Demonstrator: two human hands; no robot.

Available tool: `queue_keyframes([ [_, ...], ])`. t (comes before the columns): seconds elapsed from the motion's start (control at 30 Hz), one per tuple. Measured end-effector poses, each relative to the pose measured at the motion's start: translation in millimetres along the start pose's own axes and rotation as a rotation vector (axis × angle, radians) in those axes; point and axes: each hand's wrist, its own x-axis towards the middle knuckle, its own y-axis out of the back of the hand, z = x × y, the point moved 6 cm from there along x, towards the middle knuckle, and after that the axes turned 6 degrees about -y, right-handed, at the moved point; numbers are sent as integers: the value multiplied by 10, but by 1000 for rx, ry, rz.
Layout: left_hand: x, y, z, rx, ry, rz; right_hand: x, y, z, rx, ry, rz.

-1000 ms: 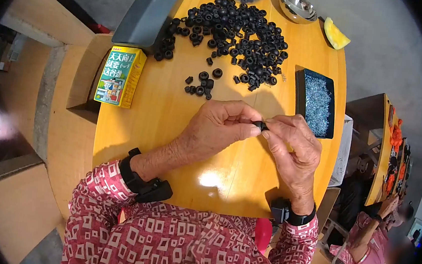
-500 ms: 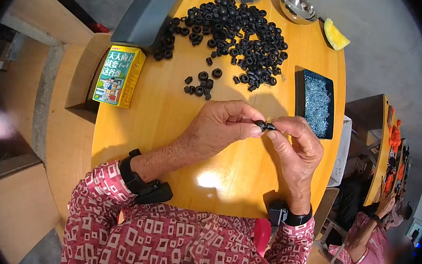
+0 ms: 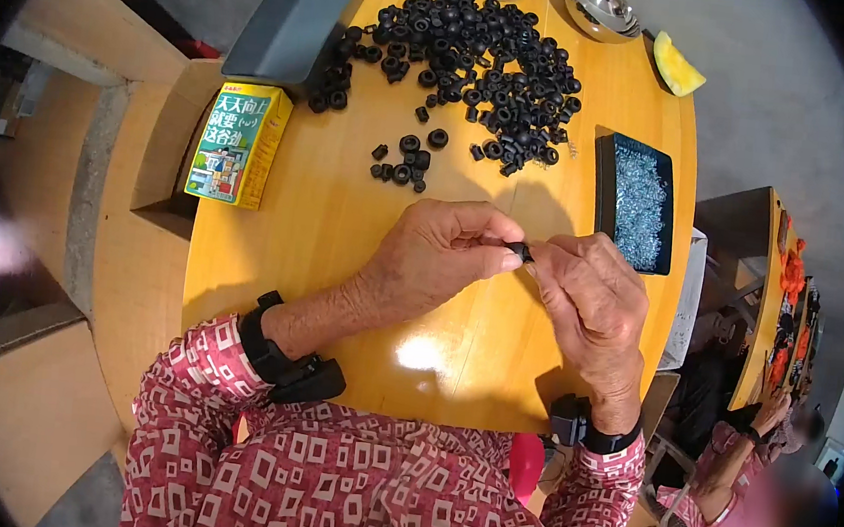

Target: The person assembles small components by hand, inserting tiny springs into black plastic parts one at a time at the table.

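Pinching one small black ring (image 3: 517,251) between thumb and fingertips of both your left hand (image 3: 440,255) and right hand (image 3: 590,298), you hold it above mid-table. Ahead: a loose cluster of rings (image 3: 406,158), the big ring pile (image 3: 470,57), a black tray of silver screws (image 3: 638,202) just right, a yellow carton (image 3: 239,145) at the left edge. Bare wooden table (image 3: 342,257) lies under and left of your hands; its near rim sits at your wrists.

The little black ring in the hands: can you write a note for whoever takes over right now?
Left hand and right hand: both pinch one small black rubber ring between them, above the round wooden table.
Ring pile: far side of the table; a few loose rings lie nearer.
Black tray of small silvery parts: right of the hands.
Done: cannot tell.
Left: a large pile of rings.
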Motion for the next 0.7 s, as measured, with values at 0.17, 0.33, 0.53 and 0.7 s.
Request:
queue_keyframes([
  [0.17,-46,0,-27,44,-29,37,12,-48,19,43,-24,-67],
  [0.33,-43,9,-69,-22,-50,58,-98,-179,194,381,-262,-67],
  [0.53,-45,-4,3,131,-87,33,-246,-276,276,563,-450,62],
  [0.7,-13,10,32,128,-119,23,-215,-280,321,589,-404,107],
])
